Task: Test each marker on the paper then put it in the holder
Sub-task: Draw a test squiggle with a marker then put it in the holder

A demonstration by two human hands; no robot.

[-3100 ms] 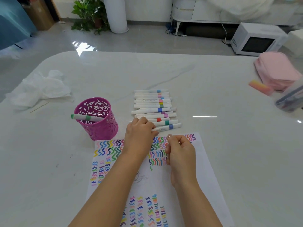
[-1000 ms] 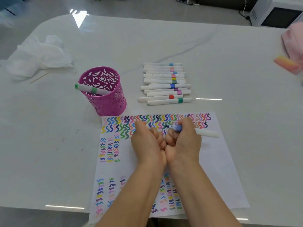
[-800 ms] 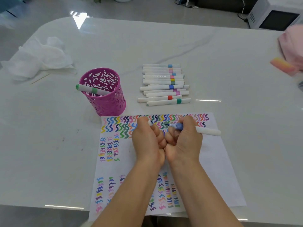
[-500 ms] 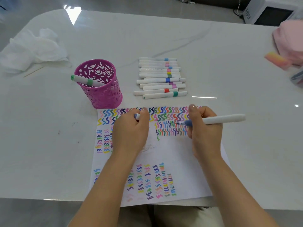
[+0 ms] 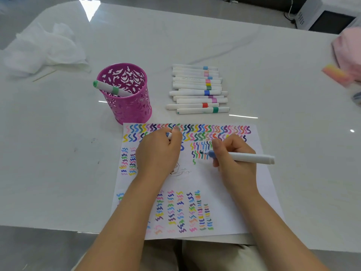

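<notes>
Squiggles in many colours fill the paper [image 5: 224, 182], in rows along its far edge and in short columns down its left side and near edge. They are the only marks I can make out. The fine print on one barrel beyond the paper is too small to read.

The right hand [image 5: 234, 163] sits over the right half of the paper, fingers and thumb curled round a marker [image 5: 252, 158] close to its writing end. The marker has a white barrel with a blue collar near the tip. Its dark tip is down on the paper among a short row of squiggles near the middle, and its blunt back end juts out past the hand toward the paper's right edge.

The left hand [image 5: 158, 153] rests on the upper left part of the paper, apart from the right one, pinching a blue and white cap [image 5: 169, 135] of which only the end shows.

The holder [image 5: 129, 108], a magenta cup with a cut-out pattern, stands on the table [image 5: 58, 153] just beyond the paper's far left corner. One green-banded marker [image 5: 111, 89] leans in it. A row of capped white markers [image 5: 197, 89] with coloured bands lies side by side beyond the paper's far edge. Crumpled tissue [image 5: 45, 49] lies well beyond the paper's left side, and a pink pouch [image 5: 347, 53] well off to its right.
</notes>
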